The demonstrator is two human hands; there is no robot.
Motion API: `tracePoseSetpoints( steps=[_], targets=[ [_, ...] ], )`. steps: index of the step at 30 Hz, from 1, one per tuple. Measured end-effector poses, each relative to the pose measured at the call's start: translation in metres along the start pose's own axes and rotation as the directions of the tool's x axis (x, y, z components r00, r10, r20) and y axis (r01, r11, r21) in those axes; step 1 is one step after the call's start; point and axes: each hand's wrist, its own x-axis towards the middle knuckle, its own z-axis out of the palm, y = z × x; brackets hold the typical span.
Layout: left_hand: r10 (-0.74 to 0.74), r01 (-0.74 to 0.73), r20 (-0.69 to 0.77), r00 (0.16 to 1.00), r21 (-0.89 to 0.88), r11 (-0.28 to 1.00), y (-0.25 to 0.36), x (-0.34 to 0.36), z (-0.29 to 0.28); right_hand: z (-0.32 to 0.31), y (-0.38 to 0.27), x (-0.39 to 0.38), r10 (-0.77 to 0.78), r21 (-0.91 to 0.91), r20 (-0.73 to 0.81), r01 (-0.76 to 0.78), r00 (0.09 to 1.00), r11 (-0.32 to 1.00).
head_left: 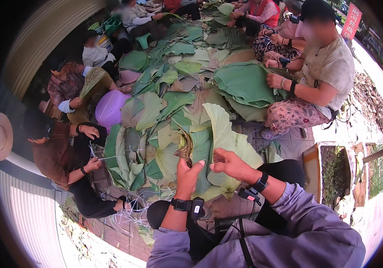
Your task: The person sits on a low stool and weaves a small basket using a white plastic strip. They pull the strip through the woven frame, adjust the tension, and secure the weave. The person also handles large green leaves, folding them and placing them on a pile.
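Note:
My left hand (188, 177) is closed around a folded stack of lotus leaves (204, 154), whose brownish gathered edges (184, 145) stick up above the fingers, with the thumb pointing up along them. To its right, my right hand (235, 165) pinches at a broad pale green lotus leaf (222, 127) that stands up from the stack and spreads rightward behind the fingers. Part of the leaf hangs below the right hand, above my lap. Both wrists wear black straps with small devices. Beyond my hands lies a long heap of overlapping lotus leaves (155, 120).
Several people sit along both sides of the heap. At right, one person (321, 76) handles a dark green leaf stack (245, 82); at left, another (57, 152) holds white string (111, 156). A purple balloon-like object (112, 108), loose white strips (129, 219) and a planter box (330, 174) are nearby.

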Motion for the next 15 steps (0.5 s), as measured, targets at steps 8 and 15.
tracePoseSetpoints(
  steps=[8, 15],
  targets=[
    [0.052, -0.051, -0.071, 0.996, 0.013, 0.999, 0.008, 0.003, 0.007, -0.005, 0.007, 0.001, -0.050, -0.006, -0.026, 0.050, 0.998, 0.999],
    [0.029, -0.032, -0.055, 0.998, -0.040, 0.999, 0.004, 0.008, 0.003, -0.007, 0.005, -0.001, -0.071, -0.136, -0.071, 0.061, 0.995, 0.989]
  ],
)
